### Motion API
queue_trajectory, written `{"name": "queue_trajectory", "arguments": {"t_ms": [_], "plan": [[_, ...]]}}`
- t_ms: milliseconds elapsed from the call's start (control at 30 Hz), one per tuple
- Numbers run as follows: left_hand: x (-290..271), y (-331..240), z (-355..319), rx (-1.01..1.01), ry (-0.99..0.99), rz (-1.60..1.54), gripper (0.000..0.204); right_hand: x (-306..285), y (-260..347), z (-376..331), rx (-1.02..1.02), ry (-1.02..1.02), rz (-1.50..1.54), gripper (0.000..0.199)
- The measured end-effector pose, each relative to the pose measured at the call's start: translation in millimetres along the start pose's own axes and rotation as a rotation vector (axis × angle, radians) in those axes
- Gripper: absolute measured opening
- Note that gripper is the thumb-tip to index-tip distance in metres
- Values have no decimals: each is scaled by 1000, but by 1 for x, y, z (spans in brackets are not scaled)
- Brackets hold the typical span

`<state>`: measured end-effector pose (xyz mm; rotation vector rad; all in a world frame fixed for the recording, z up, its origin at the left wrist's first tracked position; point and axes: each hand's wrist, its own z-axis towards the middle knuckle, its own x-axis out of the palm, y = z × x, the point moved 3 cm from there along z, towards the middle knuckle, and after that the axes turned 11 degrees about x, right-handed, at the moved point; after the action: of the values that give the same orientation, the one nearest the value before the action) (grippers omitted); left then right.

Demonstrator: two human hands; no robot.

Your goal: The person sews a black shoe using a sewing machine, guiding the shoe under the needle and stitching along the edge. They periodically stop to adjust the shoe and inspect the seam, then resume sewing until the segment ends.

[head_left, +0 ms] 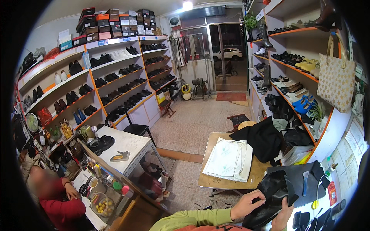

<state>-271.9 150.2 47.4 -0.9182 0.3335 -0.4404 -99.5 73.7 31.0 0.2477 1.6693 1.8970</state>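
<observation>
At the lower right a black leather piece [272,193] with folded, open edges lies in front of me; I cannot tell whether it is a bag or a boot. My right hand [282,216] grips its near right edge, thumb on top. Over its left side, my left hand [248,204] is closed in a pinch; what sits between the fingertips, if anything, is too small to make out. Just beyond the leather is a dark grey mat [314,178] bearing a blue-handled tool [305,184], perhaps a brush.
A small table [208,178] ahead holds a stack of white cloth bags [228,159] and black fabric [260,139]. Shoe shelves [127,61] line both sides. A person in red [58,202] sits at the left, by a cluttered workbench [131,144]. A white cable [320,192] hangs near my right hand.
</observation>
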Motion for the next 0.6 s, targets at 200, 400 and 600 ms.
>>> {"name": "queue_trajectory", "arguments": {"t_ms": [200, 400, 600], "plan": [[2, -1, -2, 1, 6, -13, 12, -1, 15, -4, -58, -36, 34, 44], [5, -5, -3, -11, 22, -18, 12, -6, 13, -10, -105, -60, -15, 43], [10, -9, -3, 6, 43, -8, 12, -6, 28, -12, 43, -56, 131, 44]]}}
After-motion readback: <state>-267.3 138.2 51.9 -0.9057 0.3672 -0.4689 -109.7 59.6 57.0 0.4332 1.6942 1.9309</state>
